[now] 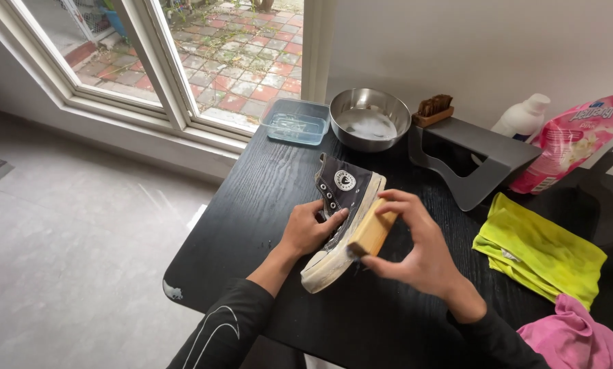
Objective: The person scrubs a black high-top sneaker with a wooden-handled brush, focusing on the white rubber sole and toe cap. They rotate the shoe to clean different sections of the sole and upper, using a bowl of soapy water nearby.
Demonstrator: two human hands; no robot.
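Wooden brush (372, 231) in right grip (416, 249), seemingly on sole | left grip (308, 229) clasps black sneaker (340, 212)

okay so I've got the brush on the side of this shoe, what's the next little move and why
Probably stroke the brush in your right hand forward along the sole toward the toe; that rubber edge looks grimy, and your left hand steadies the shoe.

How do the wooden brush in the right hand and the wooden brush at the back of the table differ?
The brush in the right hand is held with its bristles down against the sole of the black high-top shoe; the second brush lies untouched on the grey stand, bristles up. The held brush's wood looks pale; the other's looks darker, with brown bristles showing. Both have wooden backs.
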